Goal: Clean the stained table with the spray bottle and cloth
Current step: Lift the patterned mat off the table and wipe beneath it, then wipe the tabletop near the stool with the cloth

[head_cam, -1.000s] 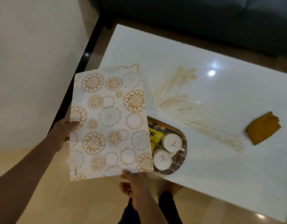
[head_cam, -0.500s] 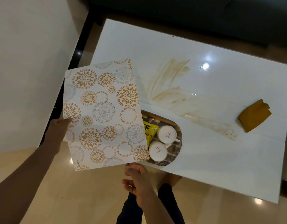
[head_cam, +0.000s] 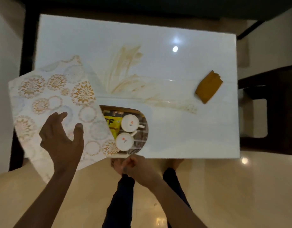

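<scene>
The left hand [head_cam: 63, 142] is spread wide over the patterned placemat [head_cam: 56, 109], its grip loose and holding nothing. The right hand [head_cam: 137, 167] curls near the desk [head_cam: 191, 137] edge; whether its grip pinches anything, I cannot tell. Brown stains [head_cam: 128, 76] streak the middle, and the mustard cloth [head_cam: 208, 87] lies folded well to their right.

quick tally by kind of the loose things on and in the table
Placemat: 1
Cloth: 1
Cups: 2
Yellow packet: 1
Total: 5
No spray bottle is in view.
</scene>
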